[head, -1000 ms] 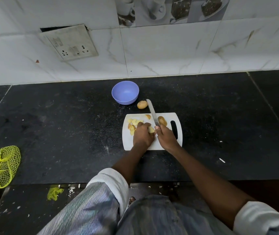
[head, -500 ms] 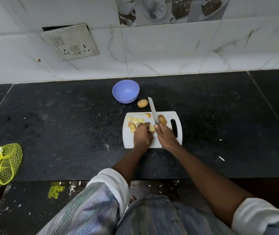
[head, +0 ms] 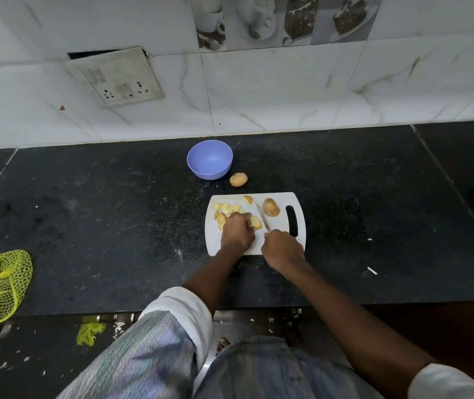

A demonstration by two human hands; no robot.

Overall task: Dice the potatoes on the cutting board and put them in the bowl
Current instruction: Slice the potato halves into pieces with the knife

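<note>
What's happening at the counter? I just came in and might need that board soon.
A person is dicing potatoes on the white cutting board. The right hand holds the knife, its blade beside a potato piece that the left hand steadies. Cut pieces lie on the board's left; an uncut potato waits there. The purple bowl looks empty.

White cutting board [head: 280, 243] flat on the table, dark handle slot at its right end. On it: pale cut potato pieces [head: 225, 210] heaped at the far-left corner, a half potato [head: 271, 207] near the slot, a small wedge [head: 248, 199] at the far edge, one piece [head: 256, 222] at centre. Lavender bowl [head: 209, 159] upright beyond the board's far-left corner; whole potato [head: 238, 179] between bowl and board.
</note>
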